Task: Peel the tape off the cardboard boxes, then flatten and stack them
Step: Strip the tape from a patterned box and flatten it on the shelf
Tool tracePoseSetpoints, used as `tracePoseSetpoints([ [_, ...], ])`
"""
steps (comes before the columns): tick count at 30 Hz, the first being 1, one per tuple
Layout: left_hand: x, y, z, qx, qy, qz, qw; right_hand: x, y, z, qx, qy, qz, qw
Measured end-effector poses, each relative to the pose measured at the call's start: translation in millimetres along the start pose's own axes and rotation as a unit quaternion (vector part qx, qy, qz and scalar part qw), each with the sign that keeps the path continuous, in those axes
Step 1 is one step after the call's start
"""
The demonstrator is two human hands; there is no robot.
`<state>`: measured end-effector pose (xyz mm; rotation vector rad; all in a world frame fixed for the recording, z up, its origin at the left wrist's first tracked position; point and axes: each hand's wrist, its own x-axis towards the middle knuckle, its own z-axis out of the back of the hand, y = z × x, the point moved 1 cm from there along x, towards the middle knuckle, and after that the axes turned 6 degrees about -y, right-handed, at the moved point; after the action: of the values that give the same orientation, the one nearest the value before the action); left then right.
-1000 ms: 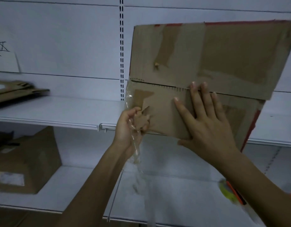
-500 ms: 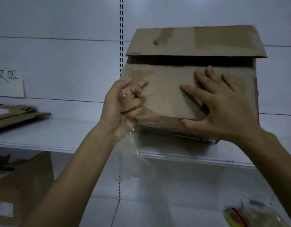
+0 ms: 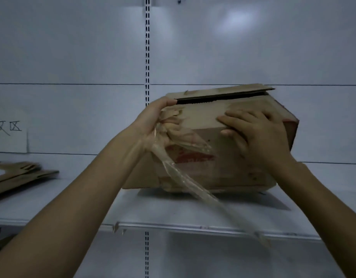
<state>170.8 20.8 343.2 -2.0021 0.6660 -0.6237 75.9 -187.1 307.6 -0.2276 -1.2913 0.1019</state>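
Note:
A worn brown cardboard box (image 3: 223,169) with red print sits on the white shelf (image 3: 173,209), its top flap slightly raised. My left hand (image 3: 155,125) grips a strip of clear tape (image 3: 185,179) at the box's upper left corner; the strip hangs loose, trailing down to the right past the shelf edge. My right hand (image 3: 257,135) lies on the box's upper right front, fingers spread over the edge and thumb pressed against the face.
Flattened cardboard pieces (image 3: 18,175) lie stacked on the same shelf at the far left. A handwritten paper sign (image 3: 8,129) hangs on the white back panel. A slotted upright (image 3: 147,57) runs down the middle. A lower shelf shows below.
The box has tipped forward and come down onto the shelf, so its printed side now faces me. More tape has come free and now trails longer. Both hands stayed on the box.

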Motion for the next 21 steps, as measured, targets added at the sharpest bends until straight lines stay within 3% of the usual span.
tracePoseSetpoints([
  [4,15,9,22,0.071,0.040,0.050,0.995,-13,-7,-20,0.051,0.076,-0.030,0.995],
  [6,19,16,38,0.052,0.109,0.114,0.986,-24,-3,-31,0.056,0.082,-0.034,0.995],
  [8,19,18,44,0.023,0.123,0.127,0.984,-30,-2,-37,0.056,0.079,-0.046,0.994],
  [12,15,9,59,0.080,0.014,0.050,0.995,-33,-10,-43,0.074,0.078,-0.069,0.992],
  [17,2,10,76,0.067,-0.004,0.049,0.997,-42,-3,-59,0.096,0.070,-0.067,0.991],
  [19,-2,10,83,0.081,-0.051,-0.008,0.995,-40,-3,-63,0.099,0.064,-0.064,0.991],
  [21,-7,23,92,0.109,-0.169,-0.110,0.973,-40,-3,-68,0.103,0.059,-0.069,0.991],
])
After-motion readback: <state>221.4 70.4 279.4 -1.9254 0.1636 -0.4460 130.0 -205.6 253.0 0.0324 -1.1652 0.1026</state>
